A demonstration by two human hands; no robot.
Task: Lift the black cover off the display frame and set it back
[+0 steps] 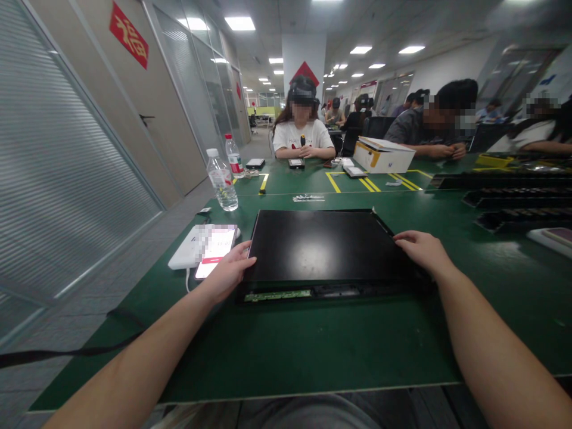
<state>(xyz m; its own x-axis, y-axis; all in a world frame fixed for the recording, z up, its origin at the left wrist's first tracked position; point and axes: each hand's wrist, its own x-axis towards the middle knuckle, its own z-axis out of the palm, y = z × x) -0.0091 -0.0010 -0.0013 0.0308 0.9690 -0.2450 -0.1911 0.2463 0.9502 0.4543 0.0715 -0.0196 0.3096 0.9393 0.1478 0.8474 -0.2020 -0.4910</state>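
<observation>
A flat black display panel [313, 244] lies face up in front of me, over a black frame [375, 291] whose near strip shows below it. A narrow green circuit board [277, 295] sits in that near strip, towards the left. My left hand [230, 268] grips the panel's left edge, thumb on top, the other fingers partly hidden behind the edge. At the right edge, my right hand [420, 247] has its fingers closed on the panel's side, close to the frame's right rail. Just left of my left hand lies a lit phone [218, 241].
A white box-shaped device [184, 253] with a cable lies by the phone. Two bottles, one clear [222, 182] and one red-capped [234, 158], stand behind. Black long parts [500, 196] line the right side. Across the green table [322, 351] sits a person [302, 128] near a white box [384, 156].
</observation>
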